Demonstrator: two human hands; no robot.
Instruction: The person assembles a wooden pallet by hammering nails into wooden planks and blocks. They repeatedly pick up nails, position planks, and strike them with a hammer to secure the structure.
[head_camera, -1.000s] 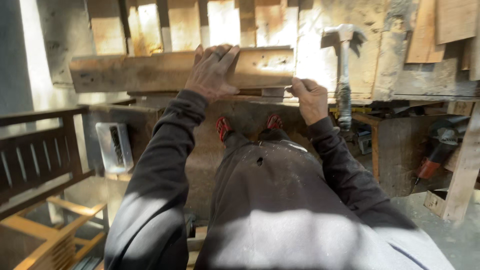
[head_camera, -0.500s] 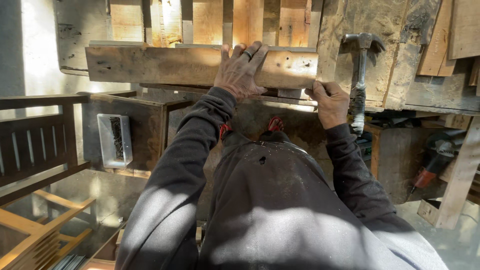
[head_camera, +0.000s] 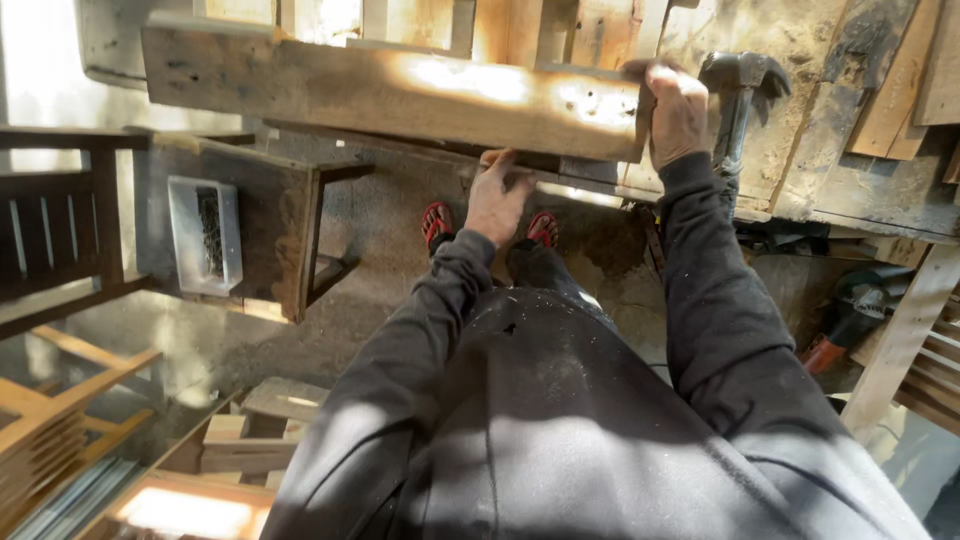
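A long weathered wooden plank (head_camera: 380, 90) lies across the top of the view. My right hand (head_camera: 677, 112) grips its right end, fingers wrapped over the top edge. My left hand (head_camera: 497, 197) holds the plank from below, near its lower edge, fingers curled under it. A dark metal hammer (head_camera: 742, 95) stands just right of my right hand, its head up, on the worn workbench (head_camera: 830, 170). Neither hand touches the hammer. My dark sleeves and torso fill the lower middle, with my red shoes (head_camera: 437, 222) on the floor below.
A dark wooden bench (head_camera: 250, 220) with a small metal mesh box (head_camera: 205, 232) stands at left. Wooden slatted frames (head_camera: 50, 420) and stacked wood blocks (head_camera: 250, 430) lie at lower left. A power tool (head_camera: 850, 315) sits under the workbench at right, beside a pale wooden post (head_camera: 900, 340).
My left hand has left the top of the plank and now holds it from underneath. My right hand has shifted up onto the plank's right end. The plank sits higher in view.
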